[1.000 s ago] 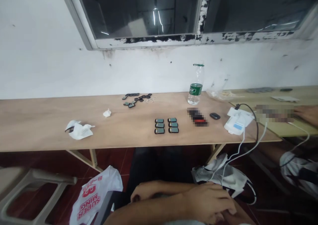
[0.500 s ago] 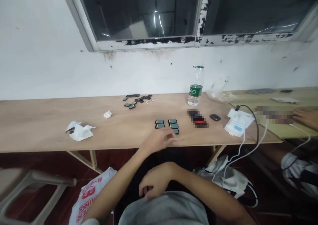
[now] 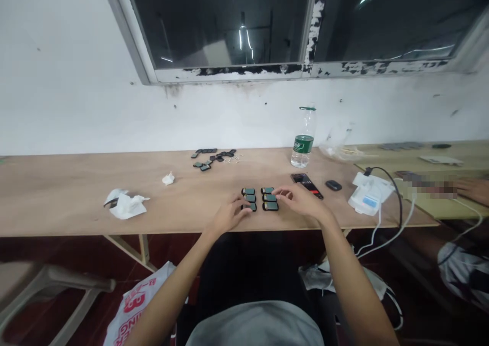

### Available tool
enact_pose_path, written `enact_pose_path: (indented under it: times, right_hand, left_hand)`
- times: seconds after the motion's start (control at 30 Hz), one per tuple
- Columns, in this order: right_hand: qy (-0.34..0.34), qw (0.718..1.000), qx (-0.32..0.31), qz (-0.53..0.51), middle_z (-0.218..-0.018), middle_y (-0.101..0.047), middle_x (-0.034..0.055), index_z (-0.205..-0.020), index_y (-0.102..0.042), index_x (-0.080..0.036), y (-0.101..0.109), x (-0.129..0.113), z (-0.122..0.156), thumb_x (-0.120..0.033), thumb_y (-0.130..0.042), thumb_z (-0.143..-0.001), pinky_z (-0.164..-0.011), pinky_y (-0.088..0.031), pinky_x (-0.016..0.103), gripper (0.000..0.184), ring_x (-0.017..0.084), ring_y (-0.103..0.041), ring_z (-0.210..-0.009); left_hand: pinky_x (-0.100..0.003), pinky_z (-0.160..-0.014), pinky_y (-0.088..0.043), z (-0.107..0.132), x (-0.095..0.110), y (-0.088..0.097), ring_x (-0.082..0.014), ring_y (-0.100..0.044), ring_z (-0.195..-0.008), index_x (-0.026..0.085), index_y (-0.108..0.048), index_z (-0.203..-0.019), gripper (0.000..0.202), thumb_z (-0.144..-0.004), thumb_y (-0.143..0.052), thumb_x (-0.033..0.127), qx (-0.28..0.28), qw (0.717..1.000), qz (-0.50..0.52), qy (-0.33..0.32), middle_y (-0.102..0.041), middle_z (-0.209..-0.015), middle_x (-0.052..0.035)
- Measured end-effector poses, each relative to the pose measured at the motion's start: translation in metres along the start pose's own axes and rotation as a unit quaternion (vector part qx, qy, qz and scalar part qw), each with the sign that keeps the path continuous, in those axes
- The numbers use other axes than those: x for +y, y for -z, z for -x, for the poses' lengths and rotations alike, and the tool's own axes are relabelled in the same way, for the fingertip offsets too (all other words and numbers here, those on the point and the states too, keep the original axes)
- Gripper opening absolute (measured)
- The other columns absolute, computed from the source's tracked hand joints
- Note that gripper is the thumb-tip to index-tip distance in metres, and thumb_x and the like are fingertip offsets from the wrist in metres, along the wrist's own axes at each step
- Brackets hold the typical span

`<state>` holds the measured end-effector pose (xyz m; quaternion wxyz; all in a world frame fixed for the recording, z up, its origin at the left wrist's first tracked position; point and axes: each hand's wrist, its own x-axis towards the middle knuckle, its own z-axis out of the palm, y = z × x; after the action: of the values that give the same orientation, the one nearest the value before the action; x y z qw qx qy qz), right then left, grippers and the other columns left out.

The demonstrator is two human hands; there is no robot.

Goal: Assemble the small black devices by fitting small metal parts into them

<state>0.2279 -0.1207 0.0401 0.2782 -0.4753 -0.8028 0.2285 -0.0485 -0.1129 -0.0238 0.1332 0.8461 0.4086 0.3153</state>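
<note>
Several small dark modules with teal faces [image 3: 260,198] lie in two short columns near the front edge of the long wooden table [image 3: 76,188]. My left hand [image 3: 228,214] rests at the left column, fingers curled onto its lowest module. My right hand [image 3: 300,200] reaches in from the right, fingertips touching the right column, fingers loosely bent and apart. Neither hand has lifted anything.
A pile of similar modules [image 3: 212,157] lies farther back. A water bottle [image 3: 303,139], a black phone [image 3: 306,184], a dark case [image 3: 333,185] and a white device with cables [image 3: 370,195] stand at right. Crumpled tissues [image 3: 124,204] lie at left. Another person's hand [image 3: 471,189] rests far right.
Both my hands rose from my lap to the table. The left arrived first at the modules; the right has now come up beside the right column.
</note>
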Motion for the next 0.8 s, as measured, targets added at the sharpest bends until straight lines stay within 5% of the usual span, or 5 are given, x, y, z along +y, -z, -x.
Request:
enact_pose_path:
  times: [0.33,0.5,0.67,0.8]
  right_hand:
    - [0.009,0.992,-0.092,0.085,-0.115,-0.067,0.0095,-0.11,-0.075,-0.019,-0.022,0.029,-0.009,-0.023,-0.063,-0.088,-0.088,-0.05,0.031,0.026,0.022,-0.064,-0.095]
    - [0.026,0.994,-0.089,0.057,-0.117,-0.067,0.0089,-0.097,-0.077,-0.019,-0.028,0.034,-0.013,-0.023,-0.066,-0.084,-0.09,-0.049,0.032,0.017,0.023,-0.065,-0.098]
    - [0.032,0.992,-0.109,0.052,-0.102,-0.071,0.0072,-0.094,-0.075,-0.019,-0.029,0.036,-0.014,-0.021,-0.067,-0.081,-0.081,-0.049,0.031,0.015,0.022,-0.065,-0.09]
    - [-0.027,0.992,-0.098,0.079,-0.092,-0.072,0.0051,-0.099,-0.069,-0.018,-0.032,0.037,-0.014,-0.021,-0.073,-0.077,-0.07,-0.047,0.026,0.022,0.019,-0.064,-0.08]
  left_hand:
    - [-0.037,-0.101,-0.05,0.0,-0.009,-0.006,-0.0228,-0.063,-0.11,0.021,-0.075,-0.107,0.028,-0.098,-0.055,0.039,-0.005,0.999,-0.042,-0.027,-0.066,-0.112,-0.0084]
    - [-0.038,-0.101,-0.05,0.0,-0.008,-0.005,-0.0234,-0.062,-0.11,0.019,-0.075,-0.104,0.028,-0.098,-0.055,0.037,-0.01,0.999,-0.037,-0.025,-0.066,-0.111,-0.0091]
    - [-0.037,-0.102,-0.05,0.001,-0.009,-0.005,-0.0227,-0.061,-0.111,0.02,-0.075,-0.103,0.028,-0.099,-0.053,0.037,-0.018,0.999,-0.033,-0.02,-0.065,-0.111,-0.0084]
    - [-0.036,-0.098,-0.051,0.002,-0.009,-0.003,-0.0222,-0.063,-0.108,0.02,-0.075,-0.101,0.028,-0.099,-0.053,0.036,-0.016,1.0,-0.02,-0.016,-0.066,-0.11,-0.0083]
